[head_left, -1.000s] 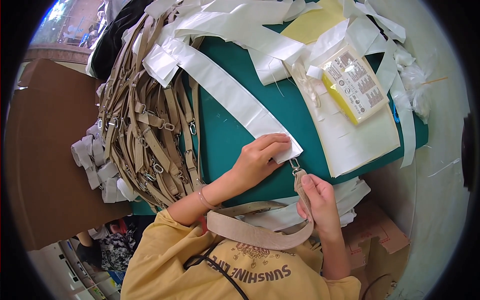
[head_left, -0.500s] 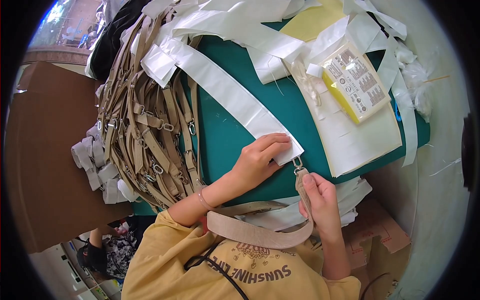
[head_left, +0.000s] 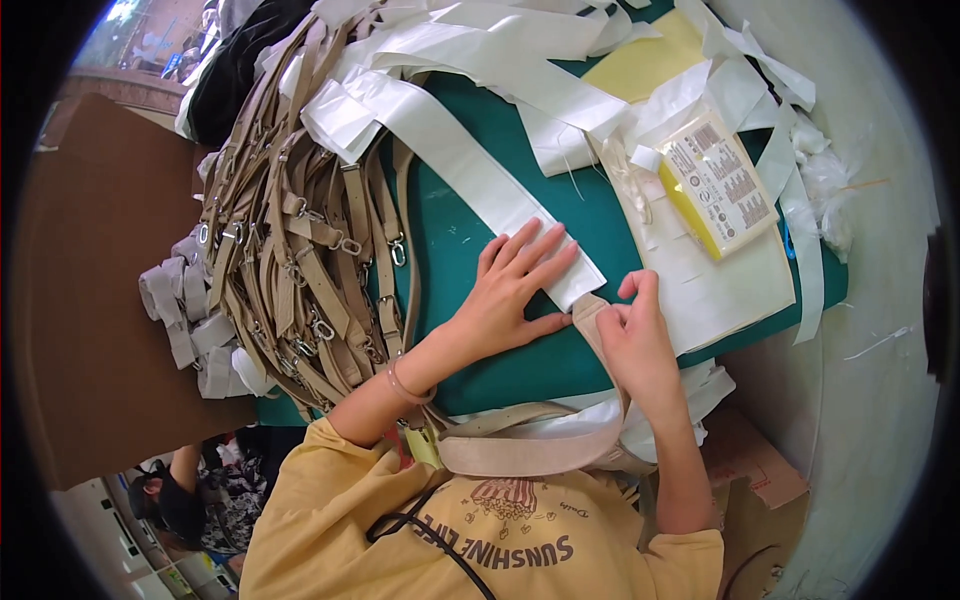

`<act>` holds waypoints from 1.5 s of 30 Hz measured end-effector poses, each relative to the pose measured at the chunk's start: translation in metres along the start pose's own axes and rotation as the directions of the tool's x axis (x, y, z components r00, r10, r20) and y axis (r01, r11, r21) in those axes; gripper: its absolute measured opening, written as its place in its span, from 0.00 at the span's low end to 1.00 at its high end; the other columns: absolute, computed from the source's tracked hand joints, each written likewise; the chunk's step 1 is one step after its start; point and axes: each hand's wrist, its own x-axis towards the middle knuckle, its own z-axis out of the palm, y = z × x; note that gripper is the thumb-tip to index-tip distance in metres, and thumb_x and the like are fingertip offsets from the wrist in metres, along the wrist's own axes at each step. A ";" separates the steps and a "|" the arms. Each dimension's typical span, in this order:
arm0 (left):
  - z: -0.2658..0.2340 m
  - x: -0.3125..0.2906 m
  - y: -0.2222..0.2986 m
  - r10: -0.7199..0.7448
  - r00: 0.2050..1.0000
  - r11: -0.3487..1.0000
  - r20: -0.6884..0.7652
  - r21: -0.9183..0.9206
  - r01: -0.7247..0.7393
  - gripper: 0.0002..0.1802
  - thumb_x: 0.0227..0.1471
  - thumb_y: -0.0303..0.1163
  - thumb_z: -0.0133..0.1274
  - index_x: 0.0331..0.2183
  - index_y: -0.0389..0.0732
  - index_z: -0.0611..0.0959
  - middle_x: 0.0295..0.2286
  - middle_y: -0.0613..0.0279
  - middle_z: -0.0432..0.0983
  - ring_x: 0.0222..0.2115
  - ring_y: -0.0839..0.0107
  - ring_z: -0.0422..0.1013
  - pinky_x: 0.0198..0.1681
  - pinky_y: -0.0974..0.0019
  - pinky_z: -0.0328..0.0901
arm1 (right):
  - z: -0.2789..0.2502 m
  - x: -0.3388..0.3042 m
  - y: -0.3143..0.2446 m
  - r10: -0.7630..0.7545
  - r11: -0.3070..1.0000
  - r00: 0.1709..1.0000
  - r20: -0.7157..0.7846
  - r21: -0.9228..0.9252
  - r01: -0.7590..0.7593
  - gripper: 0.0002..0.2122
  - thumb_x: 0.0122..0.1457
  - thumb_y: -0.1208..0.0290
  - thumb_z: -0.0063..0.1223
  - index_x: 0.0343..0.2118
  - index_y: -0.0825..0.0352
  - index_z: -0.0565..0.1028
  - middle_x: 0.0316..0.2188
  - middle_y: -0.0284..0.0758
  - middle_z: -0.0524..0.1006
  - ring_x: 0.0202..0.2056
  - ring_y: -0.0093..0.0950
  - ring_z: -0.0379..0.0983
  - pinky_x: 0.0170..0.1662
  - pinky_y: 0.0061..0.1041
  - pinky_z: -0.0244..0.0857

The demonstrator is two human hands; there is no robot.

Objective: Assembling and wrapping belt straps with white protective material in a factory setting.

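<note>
My left hand [head_left: 517, 290] lies with fingers spread on the end of a long, flat white strip [head_left: 470, 170], which looks like folded paper or film. At that end, a beige strap [head_left: 590, 318] meets the strip, and its metal clasp is out of sight. My right hand [head_left: 635, 335] is closed on the strap just below the strip's corner. From there the strap hangs down and loops left across my front, its broad section [head_left: 530, 452] along the table's near edge.
Many beige straps with metal clasps [head_left: 300, 240] hang bunched on the left, beside a brown cardboard panel [head_left: 120, 290]. A yellow-white packet [head_left: 718, 185] lies on pale sheets [head_left: 735, 300] at right. White strips [head_left: 500, 45] cover the green table's [head_left: 450, 350] far side. Another person [head_left: 185, 500] is at lower left.
My left fingers have spread out flat on the white strip. My right hand has brought the strap's end up against the strip, and the clasp has gone from sight.
</note>
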 end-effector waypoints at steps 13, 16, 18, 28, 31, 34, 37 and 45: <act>0.007 0.010 -0.040 0.354 0.920 0.930 -0.169 -0.045 -0.366 0.29 0.42 0.25 0.59 0.50 0.42 0.75 0.45 0.59 0.74 0.48 0.61 0.69 0.48 0.61 0.66 | -0.008 0.047 -0.025 0.110 0.988 0.965 0.238 -0.129 -0.081 0.11 0.55 0.76 0.42 0.40 0.62 0.56 0.19 0.32 0.65 0.17 0.19 0.60 0.17 0.19 0.55; 0.015 0.009 -0.040 0.374 0.898 0.919 -0.232 -0.040 -0.393 0.31 0.39 0.23 0.59 0.50 0.43 0.75 0.40 0.59 0.76 0.43 0.62 0.72 0.45 0.62 0.67 | -0.007 0.033 -0.029 0.291 0.957 0.921 0.260 -0.063 -0.284 0.12 0.56 0.76 0.42 0.40 0.61 0.56 0.19 0.34 0.66 0.12 0.22 0.59 0.11 0.22 0.52; 0.005 0.005 -0.030 0.392 0.896 0.908 -0.210 -0.066 -0.413 0.28 0.39 0.24 0.59 0.47 0.42 0.76 0.32 0.59 0.76 0.35 0.63 0.73 0.39 0.63 0.68 | -0.008 0.014 -0.037 0.227 0.970 0.945 0.234 0.033 -0.241 0.11 0.57 0.76 0.42 0.40 0.61 0.56 0.19 0.33 0.66 0.12 0.21 0.60 0.12 0.21 0.53; -0.219 -0.204 0.139 -0.066 0.983 0.950 0.172 -0.291 0.114 0.10 0.51 0.32 0.53 0.31 0.36 0.74 0.20 0.50 0.71 0.21 0.51 0.70 0.25 0.55 0.65 | 0.025 -0.178 -0.162 -0.413 0.782 0.614 0.672 -0.084 0.618 0.33 0.45 0.76 0.65 0.53 0.63 0.58 0.34 0.37 0.70 0.37 0.28 0.67 0.41 0.24 0.63; -0.251 -0.269 0.166 0.018 0.839 0.894 0.544 -0.384 0.230 0.14 0.57 0.36 0.48 0.28 0.32 0.73 0.19 0.46 0.70 0.23 0.47 0.69 0.26 0.53 0.63 | 0.025 -0.198 -0.185 -0.368 0.669 0.357 0.859 -0.022 0.743 0.30 0.46 0.82 0.56 0.56 0.62 0.64 0.49 0.42 0.63 0.44 0.43 0.68 0.46 0.32 0.64; -0.272 -0.300 0.211 -0.160 0.907 0.842 0.389 -0.425 0.331 0.14 0.59 0.35 0.46 0.30 0.32 0.75 0.19 0.44 0.70 0.24 0.45 0.68 0.28 0.52 0.63 | 0.033 -0.216 -0.216 -0.453 0.554 0.244 0.858 0.056 0.831 0.20 0.46 0.86 0.51 0.45 0.64 0.72 0.42 0.42 0.68 0.36 0.41 0.71 0.39 0.29 0.66; -0.255 -0.304 0.233 -0.278 0.960 0.921 -0.046 -0.295 0.253 0.09 0.57 0.30 0.48 0.32 0.33 0.75 0.18 0.45 0.70 0.22 0.45 0.68 0.25 0.52 0.62 | 0.037 -0.240 -0.259 -0.573 0.373 0.311 0.758 -0.097 0.923 0.13 0.49 0.87 0.48 0.37 0.68 0.76 0.29 0.42 0.72 0.28 0.39 0.71 0.33 0.27 0.65; -0.204 -0.224 0.196 -0.069 0.825 0.978 -0.562 -0.203 -0.056 0.09 0.57 0.31 0.49 0.33 0.35 0.74 0.17 0.46 0.68 0.20 0.47 0.68 0.23 0.55 0.61 | 0.006 -0.241 -0.316 -0.544 0.029 0.381 0.747 -0.437 0.899 0.12 0.49 0.83 0.53 0.39 0.71 0.74 0.27 0.42 0.71 0.28 0.35 0.68 0.34 0.26 0.63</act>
